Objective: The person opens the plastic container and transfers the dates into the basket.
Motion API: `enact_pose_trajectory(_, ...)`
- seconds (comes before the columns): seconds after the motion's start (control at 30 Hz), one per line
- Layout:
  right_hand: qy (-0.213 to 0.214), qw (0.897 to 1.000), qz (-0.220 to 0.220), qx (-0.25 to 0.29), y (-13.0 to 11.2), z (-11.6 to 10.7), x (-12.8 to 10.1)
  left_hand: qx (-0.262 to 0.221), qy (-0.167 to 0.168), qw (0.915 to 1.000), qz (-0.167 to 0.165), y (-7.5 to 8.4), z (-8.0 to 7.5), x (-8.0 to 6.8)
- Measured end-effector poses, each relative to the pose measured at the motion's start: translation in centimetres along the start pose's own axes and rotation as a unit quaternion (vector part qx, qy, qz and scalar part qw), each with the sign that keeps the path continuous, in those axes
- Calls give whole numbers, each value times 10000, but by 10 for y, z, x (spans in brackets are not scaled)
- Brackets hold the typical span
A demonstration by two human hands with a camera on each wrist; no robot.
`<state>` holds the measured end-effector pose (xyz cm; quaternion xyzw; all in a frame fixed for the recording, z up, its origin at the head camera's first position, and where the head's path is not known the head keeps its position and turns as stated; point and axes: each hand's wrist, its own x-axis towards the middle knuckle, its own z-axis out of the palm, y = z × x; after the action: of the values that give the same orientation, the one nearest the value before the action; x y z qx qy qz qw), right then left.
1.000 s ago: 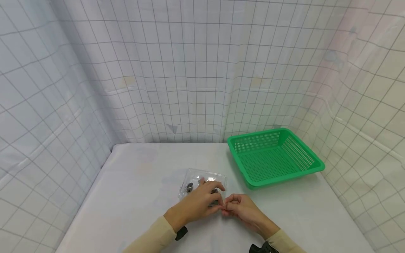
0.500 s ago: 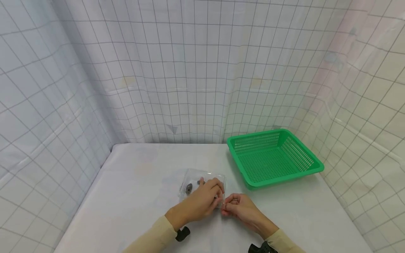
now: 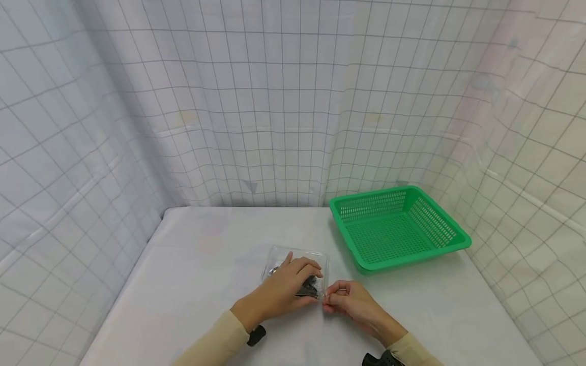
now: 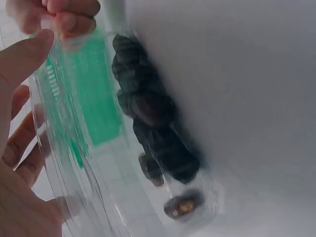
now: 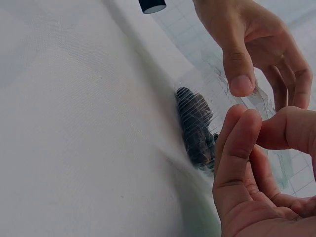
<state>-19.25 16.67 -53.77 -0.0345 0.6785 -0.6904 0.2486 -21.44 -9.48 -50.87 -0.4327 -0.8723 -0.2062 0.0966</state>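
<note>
A clear plastic box lies on the white cloth, with dark brown to black lumpy pieces inside whose kind I cannot tell. My left hand arches over the box in the head view, covering much of it. Its thumb reaches the box's edge in the left wrist view, and the other fingers show through the plastic on the far side. With thumb and fingertips, my right hand pinches the box's near right corner. The pinched edge is mostly hidden behind the right fingers.
A green perforated basket stands behind and to the right of the box. White cloth covers the table. Grid-patterned curtains close in the back and both sides. Dark straps sit at the wrists.
My left thumb and fingers have spread apart from beside the right fingertips, and the left hand has shifted slightly left over the box. My right hand stays at the corner, nearly still.
</note>
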Motion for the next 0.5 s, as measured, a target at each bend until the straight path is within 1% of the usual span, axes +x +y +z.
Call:
enact_pose_trajectory(0.07,-11,10000,-2,0,0,0,0,0,3,9999,-157,-5,-4,-4)
enact_pose_trajectory(0.13,2,10000,6,0,0,0,-1,163,34,9995,-254,-10,-7,-9)
enact_pose_trajectory(0.3,41,10000,41,16,1,-1,-1,627,135,9975,-282,-19,-13,-19)
enact_pose_trajectory(0.33,32,10000,41,32,1,-1,-1,649,154,9973,-296,-20,-14,-20)
enact_pose_trajectory(0.5,14,9999,20,102,1,-3,-3,524,260,9967,-569,-28,-23,-27)
